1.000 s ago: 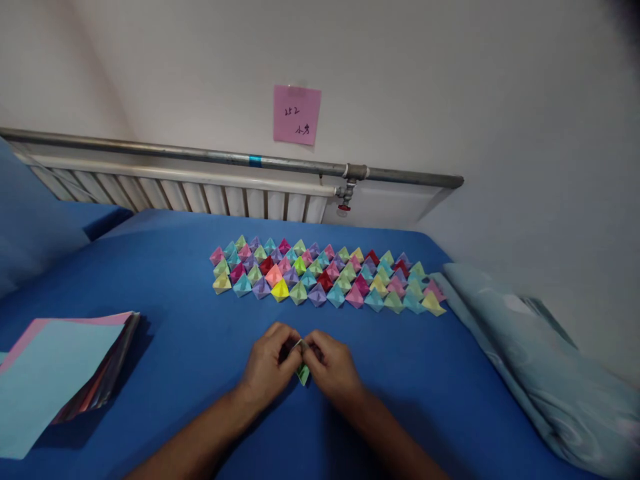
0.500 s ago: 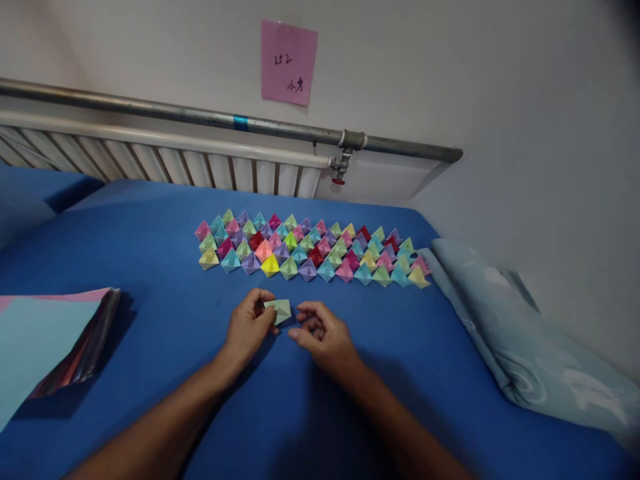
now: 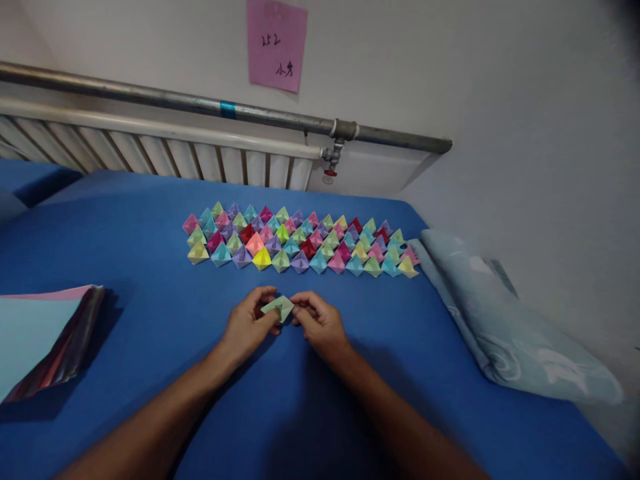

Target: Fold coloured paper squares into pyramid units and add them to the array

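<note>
Head view: one pale green folded paper piece (image 3: 278, 308), pinched between my left grip (image 3: 247, 327) and right grip (image 3: 317, 323), both closed on it, over the middle of the bed (image 3: 125, 220), near side of the rows of coloured pieces (image 3: 300, 239)

Both bare forearms rise from the near edge of the bed (image 3: 150, 313) and slant inward, so the wrists draw close together near its middle. The left grip (image 3: 247, 327) lies knuckles up, thumb and forefinger pinched on the left end of a small folded paper (image 3: 279, 307). The right grip (image 3: 320, 323) faces it, knuckles up, fingers curled under, its fingertips (image 3: 299, 305) closed on the paper's right end. The two grips nearly touch at the fingertips. Both wrists run straight in line with the forearms, low over the bed.
</note>
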Demonstrator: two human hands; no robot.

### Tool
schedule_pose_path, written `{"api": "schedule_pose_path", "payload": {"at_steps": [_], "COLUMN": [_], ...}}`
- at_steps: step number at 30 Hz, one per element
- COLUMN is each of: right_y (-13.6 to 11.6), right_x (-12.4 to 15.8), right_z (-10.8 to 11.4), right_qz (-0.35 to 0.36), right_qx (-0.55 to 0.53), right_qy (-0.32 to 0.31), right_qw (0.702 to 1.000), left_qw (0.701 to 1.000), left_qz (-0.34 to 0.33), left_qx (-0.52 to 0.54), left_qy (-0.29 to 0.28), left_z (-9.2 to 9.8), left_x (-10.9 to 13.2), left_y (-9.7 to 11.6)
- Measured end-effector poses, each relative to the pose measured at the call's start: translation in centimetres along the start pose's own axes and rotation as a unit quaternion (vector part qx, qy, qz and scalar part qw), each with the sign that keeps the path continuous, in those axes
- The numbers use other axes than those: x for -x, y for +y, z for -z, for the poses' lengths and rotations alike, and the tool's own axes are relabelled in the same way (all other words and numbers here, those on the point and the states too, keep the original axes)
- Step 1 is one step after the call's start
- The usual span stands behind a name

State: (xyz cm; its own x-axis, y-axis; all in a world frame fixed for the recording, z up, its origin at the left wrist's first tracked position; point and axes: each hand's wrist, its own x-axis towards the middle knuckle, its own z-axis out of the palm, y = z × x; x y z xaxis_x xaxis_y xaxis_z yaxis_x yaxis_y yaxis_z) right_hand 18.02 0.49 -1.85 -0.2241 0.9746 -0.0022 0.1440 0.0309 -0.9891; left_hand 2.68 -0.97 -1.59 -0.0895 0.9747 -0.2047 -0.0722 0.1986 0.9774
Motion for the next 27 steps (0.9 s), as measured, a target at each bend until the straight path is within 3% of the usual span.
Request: {"api": "schedule_pose_path", "payload": {"at_steps": [4, 7, 13, 19, 27], "right_y": [-0.2, -0.4, -0.4, 0.5, 0.3], "right_x": [0.2, 0.5, 0.9, 0.3, 0.1], "right_z": [0.0, -0.2, -0.7, -0.6, -0.2], "right_qz": [0.008, 0.021, 0.07, 0.046, 0.045], "right_qx": [-0.008, 0.002, 0.124, 0.1, 0.108], "right_qy": [0.003, 0.036, 0.047, 0.053, 0.042], "right_qw": [1.0, 0.999, 0.989, 0.993, 0.992], "left_qw": [0.999, 0.999, 1.0, 0.999, 0.998], "left_qz": [0.026, 0.028, 0.005, -0.007, 0.014], "left_qx": [0.016, 0.021, 0.002, -0.045, -0.017], "left_qy": [-0.042, -0.029, -0.012, -0.017, -0.054], "left_z": [0.1, 0.2, 0.1, -0.1, 0.1], "left_x": [0.0, 0.0, 0.3, 0.5, 0.7], "left_y": [0.1, -0.1, -0.2, 0.0, 0.6]}}
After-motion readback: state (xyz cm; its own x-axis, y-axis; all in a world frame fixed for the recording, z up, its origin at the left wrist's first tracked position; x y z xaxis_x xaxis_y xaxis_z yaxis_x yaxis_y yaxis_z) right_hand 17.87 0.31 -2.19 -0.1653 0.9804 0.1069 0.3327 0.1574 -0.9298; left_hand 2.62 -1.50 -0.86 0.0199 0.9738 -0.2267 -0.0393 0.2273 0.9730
